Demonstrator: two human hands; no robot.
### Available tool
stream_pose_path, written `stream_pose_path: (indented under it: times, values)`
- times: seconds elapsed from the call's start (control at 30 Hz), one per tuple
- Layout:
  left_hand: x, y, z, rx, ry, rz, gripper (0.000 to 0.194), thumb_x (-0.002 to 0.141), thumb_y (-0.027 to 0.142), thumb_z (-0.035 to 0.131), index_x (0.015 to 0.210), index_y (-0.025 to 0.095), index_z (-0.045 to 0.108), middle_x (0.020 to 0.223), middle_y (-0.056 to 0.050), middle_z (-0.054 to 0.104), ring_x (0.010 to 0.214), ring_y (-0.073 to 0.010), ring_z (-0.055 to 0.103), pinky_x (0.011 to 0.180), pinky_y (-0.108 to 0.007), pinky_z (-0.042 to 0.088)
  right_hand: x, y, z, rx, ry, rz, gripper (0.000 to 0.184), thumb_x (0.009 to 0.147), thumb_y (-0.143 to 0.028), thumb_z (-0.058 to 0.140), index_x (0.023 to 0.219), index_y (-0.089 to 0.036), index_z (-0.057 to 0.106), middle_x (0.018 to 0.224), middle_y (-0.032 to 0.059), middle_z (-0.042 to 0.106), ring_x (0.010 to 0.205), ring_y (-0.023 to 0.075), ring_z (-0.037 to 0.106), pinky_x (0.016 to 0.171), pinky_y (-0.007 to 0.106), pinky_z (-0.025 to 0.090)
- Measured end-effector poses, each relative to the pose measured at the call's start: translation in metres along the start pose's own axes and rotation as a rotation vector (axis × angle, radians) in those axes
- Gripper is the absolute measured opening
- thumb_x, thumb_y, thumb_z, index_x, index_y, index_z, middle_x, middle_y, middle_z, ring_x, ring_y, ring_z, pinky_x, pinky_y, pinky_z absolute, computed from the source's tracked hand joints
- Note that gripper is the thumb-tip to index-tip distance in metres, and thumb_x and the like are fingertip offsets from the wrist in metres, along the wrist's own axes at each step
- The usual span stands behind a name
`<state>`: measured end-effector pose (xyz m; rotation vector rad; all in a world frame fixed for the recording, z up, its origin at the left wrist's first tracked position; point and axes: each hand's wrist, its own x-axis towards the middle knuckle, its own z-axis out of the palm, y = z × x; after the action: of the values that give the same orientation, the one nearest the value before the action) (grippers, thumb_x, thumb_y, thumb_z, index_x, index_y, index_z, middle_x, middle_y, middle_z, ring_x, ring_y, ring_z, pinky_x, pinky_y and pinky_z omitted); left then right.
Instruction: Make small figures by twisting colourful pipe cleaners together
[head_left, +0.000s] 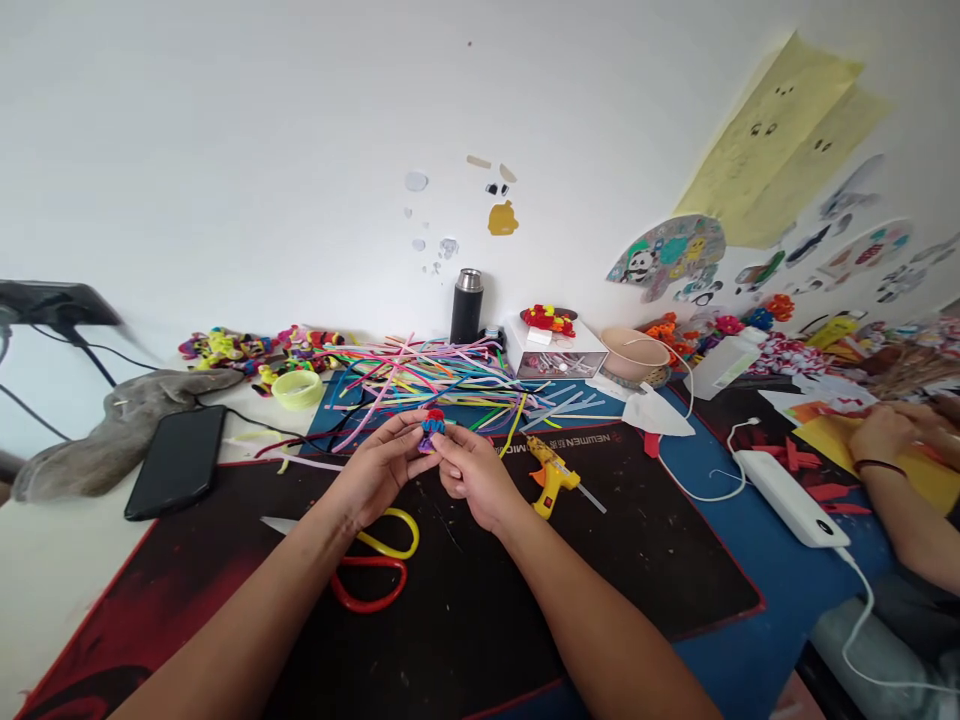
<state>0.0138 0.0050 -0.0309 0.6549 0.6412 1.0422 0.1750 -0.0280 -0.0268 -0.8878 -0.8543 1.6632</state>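
Between my two hands is a small pipe-cleaner figure point(433, 428), red on top, blue in the middle and purple below. My left hand point(386, 455) grips it from the left with thumb and fingers. On the other side, my right hand point(472, 472) pinches it near its lower part. Fingers cover some of the figure. Under my left forearm lie scissors point(405, 535) with one yellow and one red handle loop. A yellow glue gun point(556, 478) rests on the black mat point(480, 620), right of my right hand.
Many coloured pipe cleaners point(420, 370) lie in a pile behind my hands. A black thermos point(467, 308) stands by the wall. A phone point(176, 462) lies left, a white power bank point(791, 497) right. Another person's hand point(885, 440) works at the far right.
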Motion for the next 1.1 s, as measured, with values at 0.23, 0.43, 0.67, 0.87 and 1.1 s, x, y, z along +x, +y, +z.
stream_pose_path:
  times: [0.23,0.43,0.67,0.87,1.1]
  values:
    - [-0.0019,0.0035,0.0045,-0.058,0.019,-0.012,0.024,0.087,0.008,0.081,0.109,0.019,0.08,0.11,-0.006,0.08,0.089,-0.0153,0.077,0.085,-0.029,0.069,0.0021,-0.0026,-0.0017,0.032,-0.002,0.0,0.053,0.08,-0.065,0.083,0.083,-0.022,0.053,0.052,-0.0116,0.042,0.039,0.0039,0.026,0.043,0.023,0.009]
    - [-0.0028,0.0016,0.0088,-0.042,0.018,-0.027,0.024,0.085,0.009,0.083,0.106,0.02,0.081,0.113,-0.005,0.079,0.09,-0.0147,0.076,0.086,-0.029,0.068,0.0051,0.0002,-0.0054,0.046,0.021,-0.001,0.054,0.077,-0.064,0.086,0.083,-0.021,0.054,0.05,-0.0131,0.038,0.039,0.0036,0.025,0.044,0.024,0.009]
    - [-0.0015,0.003,0.0045,0.007,0.024,-0.066,0.026,0.086,0.01,0.083,0.109,0.021,0.08,0.111,-0.005,0.078,0.09,-0.0167,0.076,0.078,-0.031,0.069,0.0064,0.0008,-0.0074,0.054,0.02,0.02,0.055,0.075,-0.063,0.088,0.082,-0.021,0.054,0.05,-0.0136,0.037,0.039,0.0035,0.023,0.045,0.025,0.009]
    - [-0.004,0.0072,0.007,0.027,0.013,-0.059,0.022,0.087,0.014,0.084,0.109,0.019,0.082,0.115,-0.008,0.079,0.095,-0.0184,0.076,0.081,-0.032,0.069,0.0039,-0.0001,-0.0056,0.052,0.015,0.025,0.053,0.077,-0.061,0.087,0.081,-0.021,0.052,0.051,-0.0132,0.038,0.039,0.0038,0.024,0.045,0.024,0.011]
    - [-0.0022,0.0049,0.0028,0.064,0.018,-0.052,0.025,0.085,0.015,0.087,0.11,0.017,0.084,0.111,-0.01,0.08,0.088,-0.0182,0.075,0.078,-0.032,0.07,0.0048,0.0013,-0.0064,0.041,0.032,0.056,0.052,0.077,-0.06,0.088,0.082,-0.021,0.053,0.051,-0.0132,0.038,0.038,0.004,0.025,0.044,0.024,0.009]
